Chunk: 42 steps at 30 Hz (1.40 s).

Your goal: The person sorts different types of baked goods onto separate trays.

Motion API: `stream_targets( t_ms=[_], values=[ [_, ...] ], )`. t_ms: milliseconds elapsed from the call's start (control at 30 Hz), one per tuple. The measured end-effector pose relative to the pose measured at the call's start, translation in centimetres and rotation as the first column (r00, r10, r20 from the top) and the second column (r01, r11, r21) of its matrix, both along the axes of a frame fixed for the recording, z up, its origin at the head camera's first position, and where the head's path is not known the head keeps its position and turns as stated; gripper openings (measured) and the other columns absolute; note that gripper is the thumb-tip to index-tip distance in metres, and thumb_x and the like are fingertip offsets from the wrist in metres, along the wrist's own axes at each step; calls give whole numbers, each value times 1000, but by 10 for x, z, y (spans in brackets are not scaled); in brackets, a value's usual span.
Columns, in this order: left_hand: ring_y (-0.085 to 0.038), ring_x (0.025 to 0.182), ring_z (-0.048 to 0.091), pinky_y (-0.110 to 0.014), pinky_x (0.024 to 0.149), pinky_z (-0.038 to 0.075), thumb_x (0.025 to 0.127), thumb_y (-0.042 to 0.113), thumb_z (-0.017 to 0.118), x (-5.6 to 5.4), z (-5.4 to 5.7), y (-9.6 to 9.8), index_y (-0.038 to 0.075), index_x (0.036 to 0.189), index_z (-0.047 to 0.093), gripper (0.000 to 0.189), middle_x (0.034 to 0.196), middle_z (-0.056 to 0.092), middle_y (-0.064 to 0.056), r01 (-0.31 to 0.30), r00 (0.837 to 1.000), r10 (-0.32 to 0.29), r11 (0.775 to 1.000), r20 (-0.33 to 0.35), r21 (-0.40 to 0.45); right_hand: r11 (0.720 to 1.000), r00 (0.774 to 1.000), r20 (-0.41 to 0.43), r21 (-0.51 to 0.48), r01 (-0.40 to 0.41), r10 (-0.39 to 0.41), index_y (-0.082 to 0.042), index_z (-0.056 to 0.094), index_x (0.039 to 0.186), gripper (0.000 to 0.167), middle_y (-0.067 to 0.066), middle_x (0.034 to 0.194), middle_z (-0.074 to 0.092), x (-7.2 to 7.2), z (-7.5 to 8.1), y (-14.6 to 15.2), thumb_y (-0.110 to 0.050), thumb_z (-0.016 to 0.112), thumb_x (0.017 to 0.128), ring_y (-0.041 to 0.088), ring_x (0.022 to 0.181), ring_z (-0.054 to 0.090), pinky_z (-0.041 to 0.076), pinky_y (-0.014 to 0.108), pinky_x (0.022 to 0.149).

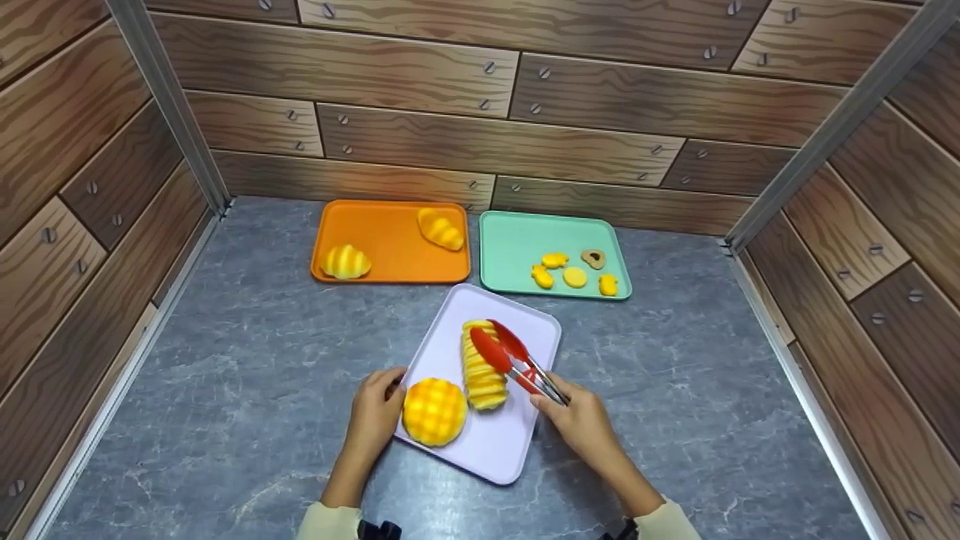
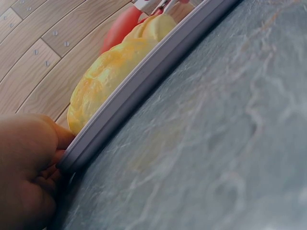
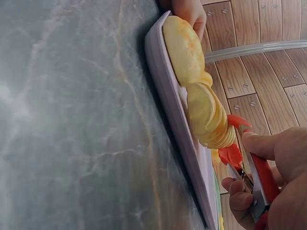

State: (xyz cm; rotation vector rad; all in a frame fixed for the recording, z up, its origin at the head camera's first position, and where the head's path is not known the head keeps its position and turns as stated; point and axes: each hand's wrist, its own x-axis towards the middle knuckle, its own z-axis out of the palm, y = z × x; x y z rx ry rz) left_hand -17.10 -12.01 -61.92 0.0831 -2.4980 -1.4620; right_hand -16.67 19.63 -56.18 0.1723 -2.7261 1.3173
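Observation:
My right hand [image 1: 581, 420] grips a pair of tongs [image 1: 517, 361] with red tips and metal arms. The tips straddle the upper part of a long ridged bread roll [image 1: 485, 382] lying on a lilac tray [image 1: 517, 450]. In the right wrist view, the red tips [image 3: 231, 155] stand close beside the roll's end. My left hand [image 1: 375, 412] holds the tray's left edge, thumb at the rim, as the left wrist view shows with the fingers [image 2: 53, 170] at its corner. A round bun [image 1: 435, 412] with a checked top sits on the tray near that hand.
Behind the lilac tray, an orange tray [image 1: 390, 262] carries two croissant-like breads [image 1: 346, 262]. To its right, a green tray [image 1: 517, 240] holds several small yellow pieces and a brown heart-shaped cookie [image 1: 593, 259]. Wood-patterned walls [image 1: 420, 135] enclose the grey marbled table [image 1: 247, 390].

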Motion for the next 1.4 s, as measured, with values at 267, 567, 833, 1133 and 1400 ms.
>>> stream_targets(
  t_ms=[267,567,833,1133,1400],
  values=[
    [-22,98,59,-41,87,50,94,2,62,0,-2,0,1,121,71,28,109,69,-10,-5,1000,5,1000,-2,9,1000,1000,7,-26,8,-8,-2,67,130,52,17,116,72,-19,12,-9,-26,80,86,21,91,62,51,28,76],
    [-23,98,60,-42,88,50,94,2,62,1,-2,0,1,120,71,28,110,69,-11,-12,1000,12,1000,5,14,998,999,-16,-47,-39,38,-10,70,128,45,10,106,73,-58,26,-33,-26,80,86,19,82,58,48,27,67],
    [-21,96,60,-40,86,50,93,2,63,0,-1,2,1,118,72,27,106,69,-9,-17,1000,17,1000,-17,4,999,995,-91,-13,-47,46,-4,70,126,46,16,101,75,-99,30,-64,-23,81,85,21,75,58,47,29,63],
    [-22,96,60,-41,87,51,92,2,64,-1,0,2,0,118,72,27,106,69,-10,-19,1000,19,1000,-19,9,1000,999,-33,-4,-30,30,-7,75,109,29,10,87,70,-139,32,-88,-25,79,88,17,66,49,40,26,58],
    [-23,100,60,-43,90,50,94,4,63,-1,1,1,2,120,71,28,111,69,-11,-14,1000,14,1000,4,4,1000,1000,-8,6,-28,28,-10,77,107,26,9,93,73,-170,35,-121,-28,78,88,18,68,48,37,26,60]
  ],
)
